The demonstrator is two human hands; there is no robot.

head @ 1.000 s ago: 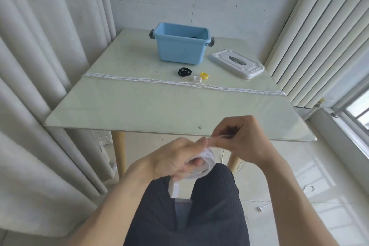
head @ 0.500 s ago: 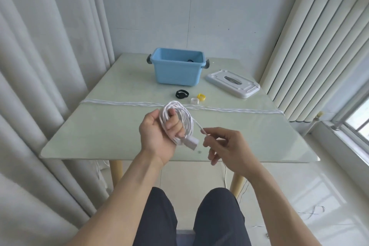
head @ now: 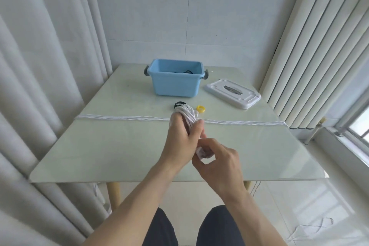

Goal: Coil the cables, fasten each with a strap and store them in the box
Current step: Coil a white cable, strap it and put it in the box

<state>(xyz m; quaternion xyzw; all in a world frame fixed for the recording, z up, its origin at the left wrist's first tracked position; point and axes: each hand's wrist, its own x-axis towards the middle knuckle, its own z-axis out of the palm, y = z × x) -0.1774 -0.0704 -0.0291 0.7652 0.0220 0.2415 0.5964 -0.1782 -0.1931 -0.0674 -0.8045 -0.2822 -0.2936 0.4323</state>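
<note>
Nearest, two bare forearms reach forward over dark trousered knees. The right hand point(head: 217, 158) is palm down, its fingers curled, pinching the near end of a coiled white cable point(head: 188, 119). The left hand point(head: 182, 136) grips the coil round its middle, above the pale green glass desk point(head: 103, 150). Beyond, a long twisted white cable point(head: 123, 118) lies across the desk. Further on lie a black strap ring point(head: 178, 104) and a yellow strap ring point(head: 200, 108), then an open light blue plastic box point(head: 175, 82) and its white lid point(head: 232, 94).
</note>
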